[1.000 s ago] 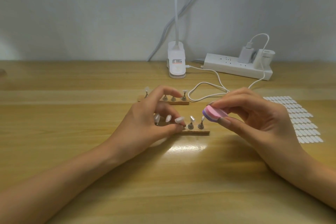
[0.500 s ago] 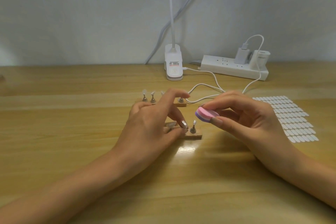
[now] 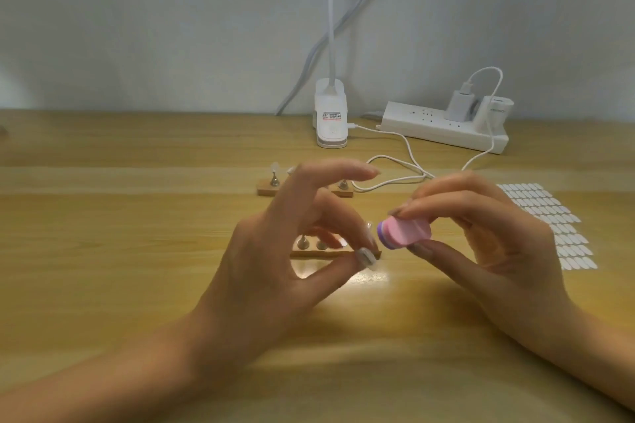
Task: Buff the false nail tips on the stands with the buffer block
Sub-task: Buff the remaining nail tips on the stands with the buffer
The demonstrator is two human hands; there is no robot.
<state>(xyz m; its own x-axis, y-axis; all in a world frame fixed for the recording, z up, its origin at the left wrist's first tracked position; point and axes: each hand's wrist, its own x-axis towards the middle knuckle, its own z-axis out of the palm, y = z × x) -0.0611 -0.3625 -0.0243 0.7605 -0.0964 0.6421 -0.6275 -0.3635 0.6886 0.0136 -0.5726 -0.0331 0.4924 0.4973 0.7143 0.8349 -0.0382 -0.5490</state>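
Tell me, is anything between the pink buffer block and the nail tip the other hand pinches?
Nothing visible is in the way. The buffer block, held in the right hand, is just to the right of the nail tip pinched by the left hand, with only a small open gap between.

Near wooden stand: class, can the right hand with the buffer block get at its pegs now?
Probably not freely: the left hand arches over the near wooden stand, thumb and fingertip meeting at its right end, between its pegs and the buffer block in the right hand.
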